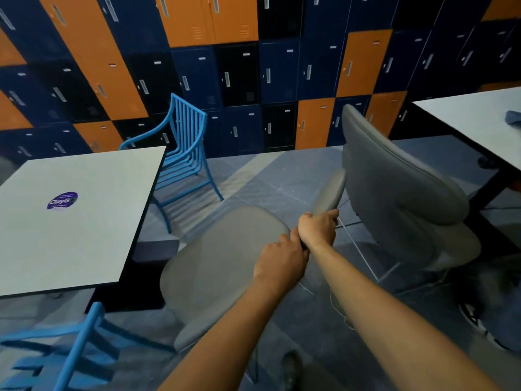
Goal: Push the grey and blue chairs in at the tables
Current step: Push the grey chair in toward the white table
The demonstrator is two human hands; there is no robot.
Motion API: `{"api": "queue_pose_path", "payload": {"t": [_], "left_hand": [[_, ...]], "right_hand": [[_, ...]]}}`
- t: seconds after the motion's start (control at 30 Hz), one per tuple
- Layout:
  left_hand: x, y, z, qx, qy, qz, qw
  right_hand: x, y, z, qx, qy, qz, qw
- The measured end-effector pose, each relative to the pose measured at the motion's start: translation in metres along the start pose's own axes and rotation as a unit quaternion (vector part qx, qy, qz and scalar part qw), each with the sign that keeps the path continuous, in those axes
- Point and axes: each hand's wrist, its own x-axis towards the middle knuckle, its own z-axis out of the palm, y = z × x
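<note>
Both hands — left hand [277, 259] and right hand [318, 228] — are closed tight on the grey chair's [222, 266] back edge beside the table [70, 221], so push straight and level — legs clearing the table base.

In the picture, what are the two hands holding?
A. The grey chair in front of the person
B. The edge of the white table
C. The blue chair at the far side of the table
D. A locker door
A: both the left hand and the right hand are closed on the edge of the grey chair, while the blue chair stands untouched beyond the white table.
</note>
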Motion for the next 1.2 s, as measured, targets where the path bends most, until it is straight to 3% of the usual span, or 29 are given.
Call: {"api": "queue_pose_path", "payload": {"t": [0.4,0.7,0.93,1.1,1.2], "left_hand": [[0.15,0.007,0.015,-0.052,-0.01,-0.085,0.995],[0.221,0.009,0.019,-0.064,-0.022,-0.133,0.989],[0.229,0.01,0.022,-0.026,-0.04,-0.117,0.992],[0.191,0.0,0.015,-0.175,-0.078,-0.155,0.969],[0.139,-0.027,0.015,-0.21,-0.126,-0.209,0.947]], "right_hand": [[0.149,-0.065,0.035,-0.032,-0.064,-0.049,0.996],[0.211,-0.098,0.051,-0.056,-0.088,-0.067,0.992],[0.219,-0.096,0.051,-0.06,-0.101,-0.083,0.99],[0.215,-0.083,0.037,-0.079,-0.121,-0.088,0.986],[0.208,-0.077,0.025,-0.14,-0.139,-0.102,0.975]]}}
